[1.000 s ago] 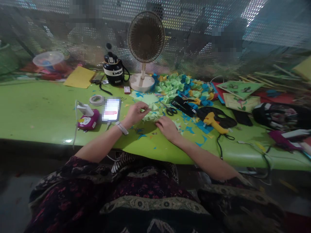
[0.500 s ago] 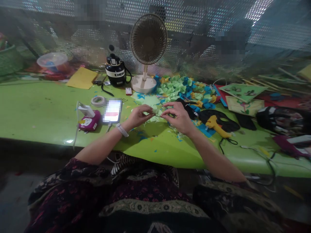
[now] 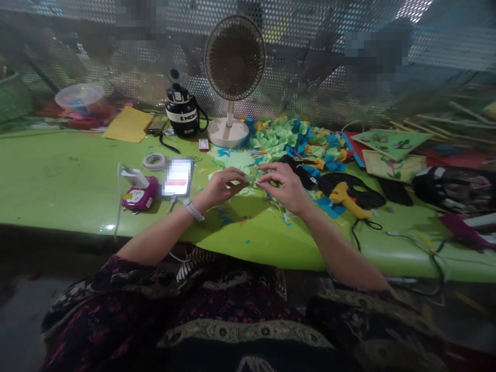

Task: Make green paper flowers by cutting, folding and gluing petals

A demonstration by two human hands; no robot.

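Observation:
Both my hands are raised a little above the green table [image 3: 58, 175] and meet at a small light green folded paper piece [image 3: 250, 179]. My left hand [image 3: 219, 187], with a white watch at the wrist, pinches its left end. My right hand [image 3: 284, 187] pinches the right end with fingertips together. Under the hands lie light green paper sheets [image 3: 236, 161] and small blue and green scraps. A pile of folded green, blue and yellow paper pieces [image 3: 294, 138] sits just beyond.
A phone [image 3: 177, 177], tape roll [image 3: 154, 161] and pink charger block [image 3: 139, 194] lie left of my hands. A desk fan [image 3: 233, 77] and black mug [image 3: 181, 111] stand behind. Scissors, a yellow glue gun [image 3: 346, 199], cables and paper crafts crowd the right side.
My right hand rose from the table and came to the left hand; both now hold the folded paper piece in the air. Over the last half second little moved.

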